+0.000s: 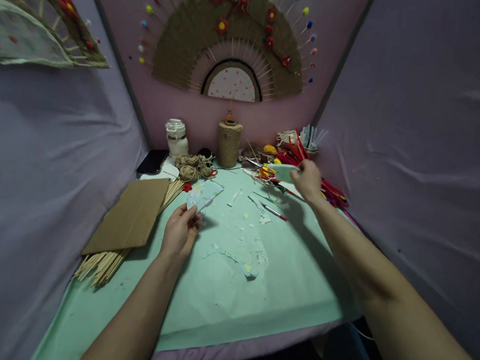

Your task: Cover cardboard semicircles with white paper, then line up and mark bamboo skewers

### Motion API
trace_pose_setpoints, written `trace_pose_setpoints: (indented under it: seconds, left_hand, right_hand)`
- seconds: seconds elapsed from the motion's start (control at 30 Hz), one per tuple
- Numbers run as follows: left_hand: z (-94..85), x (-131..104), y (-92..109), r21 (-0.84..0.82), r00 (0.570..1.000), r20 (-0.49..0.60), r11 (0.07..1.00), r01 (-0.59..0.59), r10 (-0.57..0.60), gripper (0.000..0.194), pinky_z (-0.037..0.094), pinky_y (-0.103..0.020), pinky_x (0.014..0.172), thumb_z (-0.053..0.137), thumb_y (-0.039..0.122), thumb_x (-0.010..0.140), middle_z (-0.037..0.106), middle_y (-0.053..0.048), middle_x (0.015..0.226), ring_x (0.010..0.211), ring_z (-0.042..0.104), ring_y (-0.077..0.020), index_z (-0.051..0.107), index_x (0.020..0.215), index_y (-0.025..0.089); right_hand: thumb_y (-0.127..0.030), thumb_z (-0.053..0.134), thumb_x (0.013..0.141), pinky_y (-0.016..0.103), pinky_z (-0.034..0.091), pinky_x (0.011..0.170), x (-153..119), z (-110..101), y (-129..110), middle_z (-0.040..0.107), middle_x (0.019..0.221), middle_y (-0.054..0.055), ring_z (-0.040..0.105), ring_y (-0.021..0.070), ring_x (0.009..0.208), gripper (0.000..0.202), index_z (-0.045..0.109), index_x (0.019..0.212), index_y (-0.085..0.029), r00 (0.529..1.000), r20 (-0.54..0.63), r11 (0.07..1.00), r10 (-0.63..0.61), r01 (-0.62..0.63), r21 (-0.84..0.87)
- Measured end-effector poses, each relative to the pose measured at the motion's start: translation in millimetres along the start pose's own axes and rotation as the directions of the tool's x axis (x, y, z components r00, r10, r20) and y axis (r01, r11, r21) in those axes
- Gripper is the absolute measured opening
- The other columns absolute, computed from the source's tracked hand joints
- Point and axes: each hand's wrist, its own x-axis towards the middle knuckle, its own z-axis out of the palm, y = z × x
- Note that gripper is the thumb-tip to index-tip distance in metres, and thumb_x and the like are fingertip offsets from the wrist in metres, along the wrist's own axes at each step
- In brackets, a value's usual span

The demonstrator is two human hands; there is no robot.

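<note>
Counter (202, 322) covered in pale green fills the foreground beneath a wall-hung brown fan (178, 51) trimmed with red flowers (222, 26), with brown cardboard (132, 212) lying across bundled sticks (104, 266) at left and a twine spool (228, 145) standing upright at the back. Over the middle left, a person's left hand (180, 231) grips a small patterned piece (205, 194) by its near edge, thumb against fingers; the piece lies just beyond that hand, its long axis slanting forward and to the right, a pointed corner turned rightward. The right hand (307, 181) reaches farther out, well apart, pinching a flat pale green piece (281, 171) that extends leftward from its fingertips, roughly level, beside red stems (296, 150). Of the two, the left is plainly nearer the patterned piece, which looks thin and light blue with white and yellow-green marks, its print too small to make out. In between lie a red-ended, pen-like tool (274, 211), a curling patterned scrap (249, 270) and tiny white offcuts (265, 220).
</note>
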Motion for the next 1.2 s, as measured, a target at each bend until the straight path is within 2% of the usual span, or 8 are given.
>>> trace_pose_setpoints:
  seconds: [0.13, 0.2, 0.3, 0.43, 0.57, 0.8, 1.07, 1.2]
  left_hand:
    - [1.1, -1.5, 0.6, -0.002, 1.0, 0.024, 1.0, 0.002, -0.002, 0.028, 0.042, -0.014, 0.051, 0.075, 0.014, 0.063, 0.059, 0.001, 0.072, 0.059, 0.054, -0.0058, 0.057, 0.084, 0.015]
    - [1.3, -1.8, 0.8, -0.002, 1.0, 0.03, 1.0, 0.001, -0.001, 0.028, 0.042, -0.014, 0.051, 0.076, 0.014, 0.063, 0.059, 0.0, 0.072, 0.059, 0.054, -0.0057, 0.057, 0.085, 0.014]
    - [0.8, -0.6, 0.6, -0.001, 1.0, 0.026, 1.0, -0.001, 0.001, 0.027, 0.042, -0.013, 0.051, 0.075, 0.014, 0.064, 0.059, 0.0, 0.072, 0.058, 0.054, -0.0056, 0.057, 0.084, 0.014]
    - [-1.1, 2.7, -1.1, 0.011, 1.0, 0.015, 1.0, 0.0, 0.0, 0.024, 0.043, -0.013, 0.05, 0.073, 0.012, 0.065, 0.059, 0.0, 0.071, 0.058, 0.055, -0.0065, 0.056, 0.081, 0.015]
    - [-1.5, 3.0, -1.6, 0.023, 1.0, 0.013, 1.0, 0.007, -0.008, 0.022, 0.043, -0.013, 0.05, 0.071, 0.012, 0.067, 0.06, -0.001, 0.072, 0.058, 0.055, -0.0063, 0.057, 0.084, 0.014]
    - [2.3, -1.4, -0.5, 0.016, 1.0, 0.023, 1.0, 0.011, -0.012, 0.02, 0.045, -0.014, 0.05, 0.071, 0.012, 0.067, 0.059, 0.0, 0.068, 0.056, 0.055, -0.0066, 0.057, 0.082, 0.015]
    - [-1.2, 3.5, 1.0, 0.021, 1.0, -0.017, 1.0, 0.011, -0.01, 0.018, 0.044, -0.013, 0.048, 0.068, 0.009, 0.07, 0.06, 0.0, 0.071, 0.056, 0.054, -0.0062, 0.056, 0.082, 0.015]
    - [0.8, 0.3, 5.9, -0.018, 0.999, -0.035, 1.0, 0.02, -0.021, 0.02, 0.043, -0.013, 0.049, 0.07, 0.01, 0.068, 0.06, 0.001, 0.071, 0.056, 0.054, -0.0059, 0.056, 0.081, 0.015]
  right_hand:
    - [-0.015, 0.033, 0.087, 0.029, 0.038, 0.075, -4.1, -27.4, 7.2, 0.064, 0.105, 0.016, 0.056, 0.0241, 0.09, 0.033, 0.055, 0.112, -0.011, 0.988, -0.153, 0.999, -0.032, 0.03, -0.019]
    - [-0.019, 0.033, 0.089, 0.028, 0.037, 0.069, -16.9, -28.9, 6.3, 0.066, 0.099, 0.015, 0.057, 0.0231, 0.083, 0.034, 0.055, 0.115, -0.012, 0.995, 0.054, 0.993, -0.082, 0.086, -0.077]
    - [-0.037, 0.047, 0.087, 0.027, 0.038, 0.064, -42.5, -14.9, -1.2, 0.069, 0.094, 0.011, 0.06, 0.0228, 0.082, 0.03, 0.064, 0.102, -0.018, 0.915, 0.368, 0.971, -0.166, 0.217, -0.103]
    - [-0.039, 0.059, 0.079, 0.026, 0.039, 0.06, -64.3, 5.2, -11.8, 0.072, 0.092, 0.01, 0.063, 0.0217, 0.08, 0.024, 0.072, 0.087, -0.02, 0.829, 0.52, 0.95, -0.207, 0.297, -0.095]
    - [-0.034, 0.065, 0.073, 0.026, 0.041, 0.059, -57.5, -15.4, -1.1, 0.072, 0.081, 0.009, 0.063, 0.0204, 0.071, 0.019, 0.074, 0.08, -0.019, 0.78, 0.603, 0.937, -0.168, 0.316, -0.147]
    - [-0.037, 0.055, 0.082, 0.033, 0.046, 0.067, -14.5, -71.1, 31.9, 0.069, 0.097, 0.017, 0.066, 0.0297, 0.086, 0.029, 0.072, 0.094, -0.016, 0.919, 0.394, 0.925, -0.004, 0.153, -0.348]
    - [-0.042, 0.05, 0.09, 0.034, 0.046, 0.079, 48.1, -8.2, -41.1, 0.058, 0.122, 0.02, 0.059, 0.0298, 0.105, 0.042, 0.055, 0.119, -0.012, 0.971, 0.199, 0.979, -0.132, 0.159, -0.125]
    - [-0.033, 0.051, 0.092, 0.034, 0.045, 0.082, 49.6, 16.1, -51.6, 0.059, 0.115, 0.019, 0.058, 0.0267, 0.102, 0.034, 0.054, 0.116, -0.009, 0.969, 0.175, 0.984, -0.173, 0.179, -0.022]
